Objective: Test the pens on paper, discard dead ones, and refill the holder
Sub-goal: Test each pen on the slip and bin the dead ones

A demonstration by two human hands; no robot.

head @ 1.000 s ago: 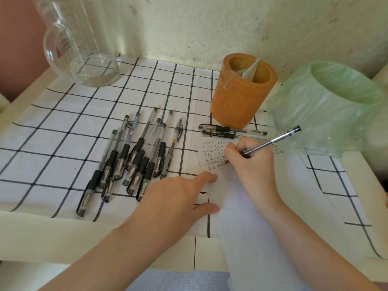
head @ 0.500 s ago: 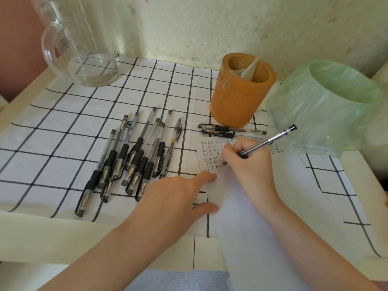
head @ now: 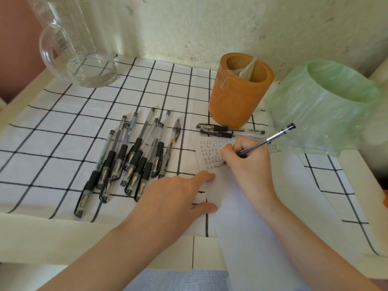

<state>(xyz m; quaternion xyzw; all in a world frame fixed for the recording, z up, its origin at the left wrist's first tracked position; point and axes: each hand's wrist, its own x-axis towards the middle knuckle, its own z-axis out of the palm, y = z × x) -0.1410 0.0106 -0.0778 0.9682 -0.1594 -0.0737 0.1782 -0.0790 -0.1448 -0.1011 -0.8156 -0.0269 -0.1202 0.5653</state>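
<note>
**Pen test in progress.** The right hand (head: pixel 245 162) holds a pen (head: pixel 270 138) in a closed writing grip, its tip on the paper (head: pixel 233 206) among rows of test marks. The pen's long axis runs from the near-left tip to the far-right end, toward the green-lined bin (head: pixel 323 106). The holder (head: pixel 239 95) stands just beyond this hand. The left hand (head: pixel 174 198), fingers flat, pins the paper's left edge. The heap (head: pixel 134 158), presumably untested, lies to the left, nearer the left hand.
</note>
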